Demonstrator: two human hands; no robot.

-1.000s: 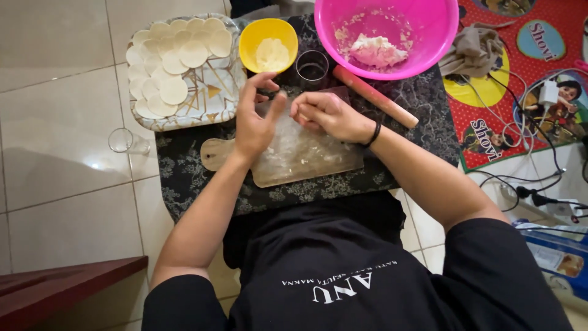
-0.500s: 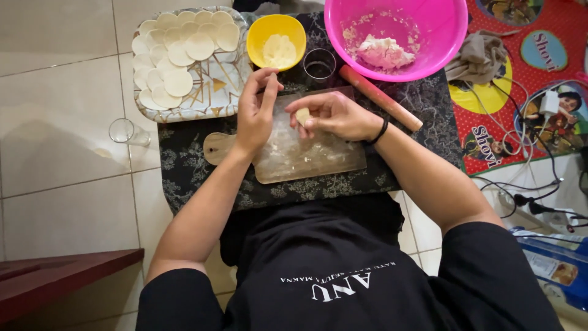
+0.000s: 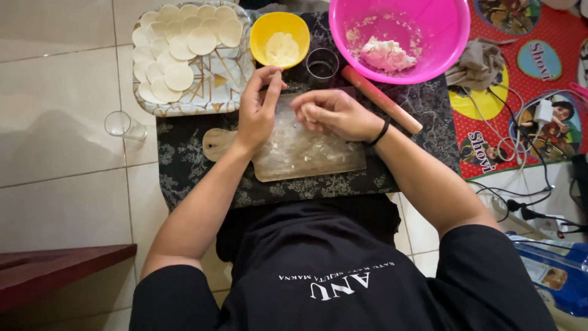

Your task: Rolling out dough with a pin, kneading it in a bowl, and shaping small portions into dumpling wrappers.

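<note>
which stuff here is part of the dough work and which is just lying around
In use: left hand and right hand pinching a dough piece over the wooden board; rolling pin; pink bowl; yellow bowl; tray of dough rounds.

Lying about: grey cloth, cables, floor glass.

The right hand [image 3: 334, 113] curls over a small pale lump of dough, so most of the lump is hidden. The left hand [image 3: 258, 107] covers part of the wooden board [image 3: 306, 153]. The pink bowl [image 3: 429, 37] is cut off by the top edge.
</note>
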